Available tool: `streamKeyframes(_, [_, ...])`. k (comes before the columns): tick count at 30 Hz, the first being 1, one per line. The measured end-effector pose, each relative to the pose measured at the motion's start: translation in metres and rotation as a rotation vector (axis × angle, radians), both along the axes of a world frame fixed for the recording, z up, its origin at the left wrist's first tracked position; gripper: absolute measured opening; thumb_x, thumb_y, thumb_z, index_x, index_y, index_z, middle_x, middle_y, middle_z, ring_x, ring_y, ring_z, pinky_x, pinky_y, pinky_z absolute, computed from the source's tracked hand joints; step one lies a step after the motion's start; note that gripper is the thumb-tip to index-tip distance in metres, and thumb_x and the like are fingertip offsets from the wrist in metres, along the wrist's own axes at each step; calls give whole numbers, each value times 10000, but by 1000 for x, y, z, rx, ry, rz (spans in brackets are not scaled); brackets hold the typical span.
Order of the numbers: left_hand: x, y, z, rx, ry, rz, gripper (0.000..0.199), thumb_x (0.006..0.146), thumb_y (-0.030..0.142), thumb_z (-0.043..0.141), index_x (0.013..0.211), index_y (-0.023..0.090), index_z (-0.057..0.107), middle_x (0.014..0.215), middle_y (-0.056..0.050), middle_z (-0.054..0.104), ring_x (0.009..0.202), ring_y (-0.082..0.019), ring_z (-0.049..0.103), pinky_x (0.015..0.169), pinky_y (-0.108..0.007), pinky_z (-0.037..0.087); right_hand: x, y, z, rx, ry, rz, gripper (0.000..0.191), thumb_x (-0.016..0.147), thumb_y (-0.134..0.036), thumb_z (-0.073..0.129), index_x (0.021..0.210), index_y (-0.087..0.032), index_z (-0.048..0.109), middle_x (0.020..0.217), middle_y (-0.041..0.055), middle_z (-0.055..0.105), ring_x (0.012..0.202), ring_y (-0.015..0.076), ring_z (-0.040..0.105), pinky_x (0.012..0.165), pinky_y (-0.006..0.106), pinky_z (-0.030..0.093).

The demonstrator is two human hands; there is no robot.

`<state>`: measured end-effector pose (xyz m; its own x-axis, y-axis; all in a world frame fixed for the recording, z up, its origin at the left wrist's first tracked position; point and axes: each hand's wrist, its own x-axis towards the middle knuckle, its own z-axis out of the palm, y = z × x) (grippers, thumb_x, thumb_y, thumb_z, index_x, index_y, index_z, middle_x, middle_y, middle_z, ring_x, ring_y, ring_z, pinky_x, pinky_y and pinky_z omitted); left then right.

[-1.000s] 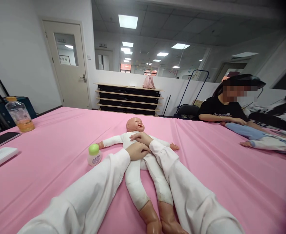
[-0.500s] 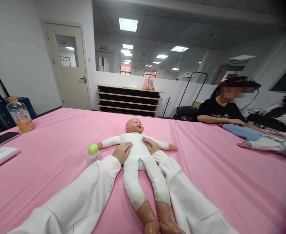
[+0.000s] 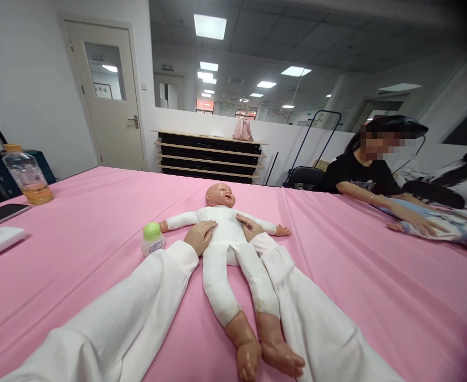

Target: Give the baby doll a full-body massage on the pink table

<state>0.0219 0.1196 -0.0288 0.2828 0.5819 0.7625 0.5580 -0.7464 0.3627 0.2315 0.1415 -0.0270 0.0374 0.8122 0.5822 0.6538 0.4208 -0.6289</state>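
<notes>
A baby doll (image 3: 227, 228) with a white cloth body lies on its back, head away from me, arms spread. My left hand (image 3: 201, 236) lies along the left side of its torso, fingers stretched out together and pointing up its chest. On the opposite side my right hand (image 3: 252, 227) touches the torso, its fingers extended and partly turned from view. Neither hand grasps anything. Beside the doll's hand on the left stands a small bottle with a green cap (image 3: 152, 237), close to my left sleeve.
A pink cloth (image 3: 98, 276) covers the table. At the left edge are a drink bottle (image 3: 28, 178), a dark phone (image 3: 2, 216) and a white box-like object (image 3: 0, 243). On the right, a person (image 3: 370, 170) touches another doll (image 3: 435, 220) dressed in blue and white.
The view has tipped slightly downward, so everything sits higher in the picture. My hands stay on the doll's torso. The other person's arm has reached further over the second doll.
</notes>
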Motion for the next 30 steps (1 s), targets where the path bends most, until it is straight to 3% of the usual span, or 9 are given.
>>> streamKeyframes(4, [-7,14,6,30,84,82,282,842,136,396,1033,152,602,1112,-70,620,1099,-161,526,987,-345,402,0,6,5,9,-60,-98,310,886,-335,438,1120,-147,514,1141,80,517,1011,177,525,866,388,448])
streamKeyframes(7, [-16,26,10,-77,168,325,310,826,113,399,1065,150,593,1155,-70,597,1135,-167,497,1003,-326,367,6,12,9,10,-113,-174,313,888,-337,432,1122,-146,514,1143,81,517,1020,178,522,873,394,442])
streamKeyframes(11, [-23,27,12,-199,214,537,281,795,105,393,937,126,634,985,-110,650,1000,-227,569,907,-372,412,14,17,9,-13,-197,-253,310,876,-332,461,1115,-144,514,1129,81,522,989,174,532,846,378,459])
streamKeyframes(15, [-22,21,12,-218,220,597,252,780,117,400,866,106,637,901,-137,646,928,-261,580,847,-394,417,16,23,7,-35,-294,-292,305,872,-328,470,1115,-149,514,1134,84,518,985,170,532,845,373,461])
streamKeyframes(22, [-20,28,10,-172,298,450,296,809,123,393,1022,170,592,1075,-70,619,1052,-189,531,917,-311,371,18,30,5,-71,-454,-336,327,869,-331,473,1143,-154,500,1182,91,492,1037,187,508,886,402,434])
streamKeyframes(30, [-28,21,11,-251,233,780,272,806,146,392,953,121,619,1030,-137,625,1121,-283,468,919,-422,332,29,25,6,-102,-594,-414,364,860,-337,487,1173,-151,478,1214,96,469,1079,208,484,912,436,408])
